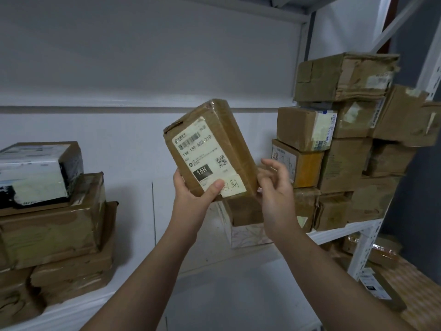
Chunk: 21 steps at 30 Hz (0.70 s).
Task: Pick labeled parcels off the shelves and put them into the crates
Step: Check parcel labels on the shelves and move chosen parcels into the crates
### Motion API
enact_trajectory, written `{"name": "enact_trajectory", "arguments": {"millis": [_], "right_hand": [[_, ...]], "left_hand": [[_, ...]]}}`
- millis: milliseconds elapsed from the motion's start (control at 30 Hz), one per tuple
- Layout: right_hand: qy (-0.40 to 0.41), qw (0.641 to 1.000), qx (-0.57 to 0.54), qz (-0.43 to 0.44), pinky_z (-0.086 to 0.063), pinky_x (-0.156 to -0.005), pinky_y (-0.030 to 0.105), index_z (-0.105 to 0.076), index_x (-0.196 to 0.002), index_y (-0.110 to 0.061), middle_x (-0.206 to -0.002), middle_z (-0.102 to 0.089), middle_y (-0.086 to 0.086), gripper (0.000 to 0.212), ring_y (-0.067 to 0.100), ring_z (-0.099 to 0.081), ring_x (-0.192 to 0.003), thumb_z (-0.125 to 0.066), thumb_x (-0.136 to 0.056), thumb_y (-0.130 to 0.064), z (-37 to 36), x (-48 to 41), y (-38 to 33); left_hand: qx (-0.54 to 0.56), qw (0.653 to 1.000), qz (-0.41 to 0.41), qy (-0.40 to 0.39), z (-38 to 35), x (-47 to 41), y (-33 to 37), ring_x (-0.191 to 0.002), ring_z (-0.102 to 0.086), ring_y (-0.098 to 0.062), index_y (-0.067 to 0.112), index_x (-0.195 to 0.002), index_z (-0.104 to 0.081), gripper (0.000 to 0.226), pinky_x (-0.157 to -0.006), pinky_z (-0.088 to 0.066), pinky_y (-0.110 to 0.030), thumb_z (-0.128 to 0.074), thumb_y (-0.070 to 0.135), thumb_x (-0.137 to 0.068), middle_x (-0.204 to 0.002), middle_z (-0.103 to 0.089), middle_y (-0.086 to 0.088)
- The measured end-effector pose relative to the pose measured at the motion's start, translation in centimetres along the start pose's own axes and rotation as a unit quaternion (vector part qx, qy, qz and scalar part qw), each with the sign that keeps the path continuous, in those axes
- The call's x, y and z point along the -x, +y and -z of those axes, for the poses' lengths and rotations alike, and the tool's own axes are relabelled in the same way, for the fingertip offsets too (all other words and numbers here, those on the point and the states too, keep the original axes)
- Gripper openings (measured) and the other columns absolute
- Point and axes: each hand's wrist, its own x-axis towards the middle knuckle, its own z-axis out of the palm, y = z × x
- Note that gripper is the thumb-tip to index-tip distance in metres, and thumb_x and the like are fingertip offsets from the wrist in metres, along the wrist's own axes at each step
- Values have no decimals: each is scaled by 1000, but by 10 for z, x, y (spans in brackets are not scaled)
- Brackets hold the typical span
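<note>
Head view: one brown cardboard parcel, wrapped in clear tape, is held up in the air in front of the white shelf, between two piles of boxes. It is tilted, with its labelled face turned toward me.

Label: cream paper with a barcode at the top, printed code "15H-159-A03-210", a small QR code at the right and a black block reading "15H". A smaller slip with handwritten characters sits at the label's lower end. The cardboard is creased at the upper left corner.

My left hand grips the parcel at its lower left corner, thumb pressed flat over the bottom of the label, fingers hidden behind the box. Forearm reaches up from the lower middle of the frame.

My right hand is raised just beside the parcel's lower right edge, back toward the camera, fingers loosely spread and holding nothing. I cannot tell whether its palm touches the box.

Stacked brown boxes stand on the shelf to the right, and another stack to the left.
</note>
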Motion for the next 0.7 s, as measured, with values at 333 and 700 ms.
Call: {"name": "enact_trajectory", "arguments": {"millis": [333,700], "right_hand": [[-86,995,33,41,-49,-69,7,-49,-122,-13,-103,-65,-12,34,-12,-63,-88,-63,-90,-12,-11,15,9],[-89,996,1,3,-55,-76,19,-50,-117,-19,-108,-65,-7,22,2,-66,-96,-51,-97,-11,-18,16,20]], "left_hand": [[-60,992,-110,16,11,3,3,-101,-61,3,32,-132,-42,49,-70,-52,-13,-62,15,-90,-117,-62,17],[-108,983,-137,53,26,7,-4,-100,-61,6,30,-134,-49,42,-69,-49,-8,-56,21,-94,-116,-63,19]]}}
